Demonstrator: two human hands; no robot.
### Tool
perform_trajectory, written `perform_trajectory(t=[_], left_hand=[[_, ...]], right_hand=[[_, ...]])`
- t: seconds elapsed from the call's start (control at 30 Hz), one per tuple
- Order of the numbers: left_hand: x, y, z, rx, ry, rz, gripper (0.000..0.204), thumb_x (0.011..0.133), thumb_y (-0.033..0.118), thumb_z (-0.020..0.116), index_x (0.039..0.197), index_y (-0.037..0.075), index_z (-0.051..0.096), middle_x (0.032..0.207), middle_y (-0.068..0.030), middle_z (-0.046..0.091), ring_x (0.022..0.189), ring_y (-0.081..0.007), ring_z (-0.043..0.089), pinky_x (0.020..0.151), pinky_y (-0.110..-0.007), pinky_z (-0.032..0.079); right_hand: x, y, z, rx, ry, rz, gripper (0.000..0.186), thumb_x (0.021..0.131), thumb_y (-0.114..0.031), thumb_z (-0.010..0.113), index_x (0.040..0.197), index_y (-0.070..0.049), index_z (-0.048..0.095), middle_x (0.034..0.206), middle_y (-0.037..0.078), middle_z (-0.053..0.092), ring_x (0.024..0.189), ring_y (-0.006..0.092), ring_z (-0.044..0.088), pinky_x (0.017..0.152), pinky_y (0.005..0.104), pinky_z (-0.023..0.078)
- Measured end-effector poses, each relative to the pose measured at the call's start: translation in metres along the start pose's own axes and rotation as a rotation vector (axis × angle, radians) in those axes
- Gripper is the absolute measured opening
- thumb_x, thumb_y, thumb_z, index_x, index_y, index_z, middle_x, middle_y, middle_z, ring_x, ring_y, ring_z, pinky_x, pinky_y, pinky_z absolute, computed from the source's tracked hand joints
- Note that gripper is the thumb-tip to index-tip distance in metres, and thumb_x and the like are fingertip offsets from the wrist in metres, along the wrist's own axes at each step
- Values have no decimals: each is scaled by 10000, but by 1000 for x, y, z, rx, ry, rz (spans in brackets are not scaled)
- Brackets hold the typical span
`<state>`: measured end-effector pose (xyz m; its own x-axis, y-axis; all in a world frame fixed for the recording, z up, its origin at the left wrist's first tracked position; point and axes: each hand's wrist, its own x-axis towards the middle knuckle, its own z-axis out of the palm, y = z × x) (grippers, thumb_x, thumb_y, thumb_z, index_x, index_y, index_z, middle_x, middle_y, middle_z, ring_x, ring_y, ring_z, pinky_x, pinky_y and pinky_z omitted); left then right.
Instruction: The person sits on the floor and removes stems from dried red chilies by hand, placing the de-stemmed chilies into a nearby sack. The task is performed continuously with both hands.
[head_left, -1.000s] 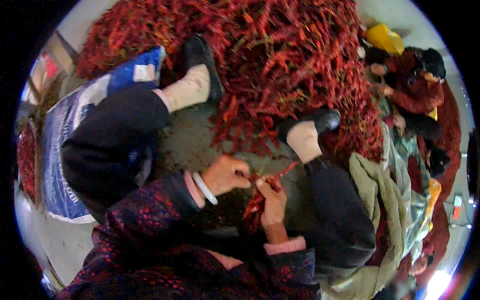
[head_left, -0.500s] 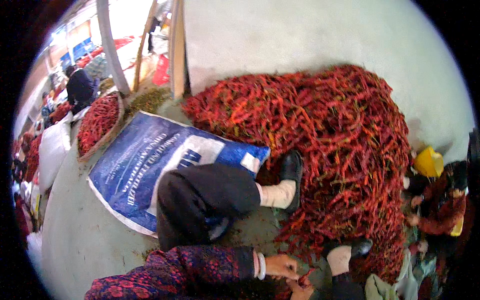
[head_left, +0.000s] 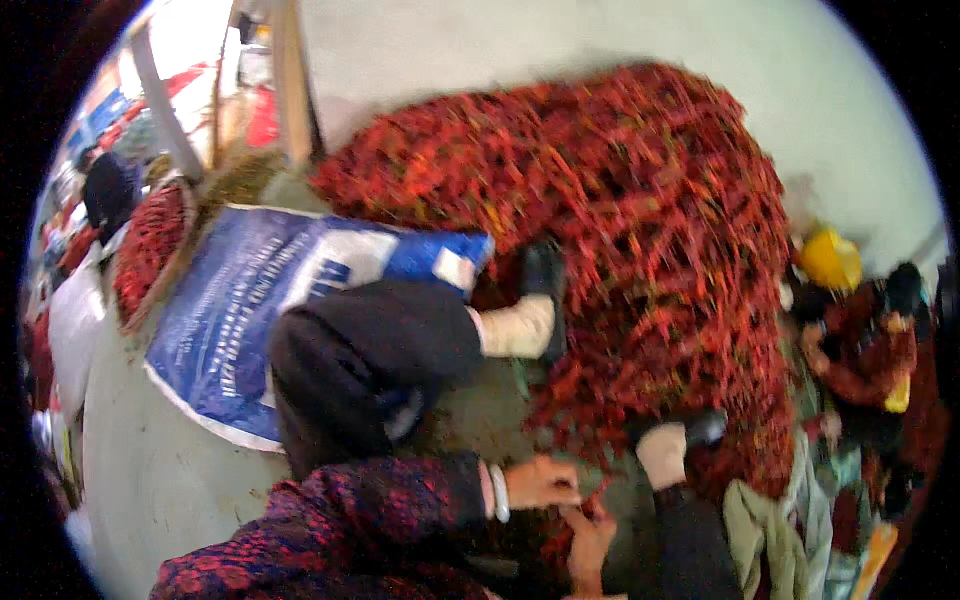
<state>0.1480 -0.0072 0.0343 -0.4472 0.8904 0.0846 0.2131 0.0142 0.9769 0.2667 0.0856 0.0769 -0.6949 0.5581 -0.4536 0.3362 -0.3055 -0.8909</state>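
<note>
My left hand (head_left: 540, 483), with a white bangle at the wrist and a dark sleeve with red pattern, is closed in a pinch; what sits between its fingertips is too small to make out. Close beside it, my right hand (head_left: 590, 542) pinches a dried red chili pepper (head_left: 601, 490), whose tip points up between the two hands. Both hands are low in the view, between my legs. Just beyond them spreads a large heap of red chilies (head_left: 640, 230) with green stems, reaching to the wall. Loose chilies lie on the floor under my hands, partly hidden.
A blue and white woven sack (head_left: 215, 330) lies flat beneath my bent left leg. My dark shoes (head_left: 545, 285) touch the heap. At right, another person (head_left: 860, 350) sits beside a yellow container (head_left: 830, 260). A chili-filled sack (head_left: 150, 250) and a white sack (head_left: 78, 330) stand at left.
The whole view has shifted, so the heap and sack appear higher and further left. My hands stay together; the right hand shows more fully, with the chili's tip visible.
</note>
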Motion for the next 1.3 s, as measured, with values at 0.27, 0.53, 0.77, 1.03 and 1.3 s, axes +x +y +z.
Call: perform_trajectory(t=[0.27,0.53,0.77,1.03,1.3], left_hand=[[-3,1,1,170,90,17,198,756,214,632,699,33,573,534,-64,542,462,-130,524,426,-280,403],[-10,5,-1,-780,-29,-766,167,772,207,616,694,61,588,523,0,515,387,-65,446,340,-195,298],[-13,5,6,100,77,142,165,748,167,640,715,18,577,565,7,523,523,-96,518,414,-243,366],[-19,27,-4,-885,-76,-489,172,779,154,620,679,29,558,508,10,465,377,-46,345,354,-207,218],[-1,30,-16,-638,-55,-457,172,808,179,571,735,24,575,614,-19,547,511,-88,501,441,-196,386]], right_hand=[[9,10,-8,-35,-41,-81,84,693,-14,634,681,-11,551,628,-20,527,558,59,460,507,207,375],[9,11,-14,-169,-181,-145,99,700,-6,643,769,1,572,671,4,570,612,53,492,557,204,414],[14,14,-20,-121,-342,23,104,700,-2,639,774,7,566,686,14,578,634,72,517,593,220,423],[0,-10,-22,-245,-432,-215,100,710,-4,644,773,-16,567,662,2,563,587,50,510,520,209,414],[8,-2,-17,176,-270,-4,92,732,-46,636,778,-5,568,668,28,569,610,95,531,578,213,416]])
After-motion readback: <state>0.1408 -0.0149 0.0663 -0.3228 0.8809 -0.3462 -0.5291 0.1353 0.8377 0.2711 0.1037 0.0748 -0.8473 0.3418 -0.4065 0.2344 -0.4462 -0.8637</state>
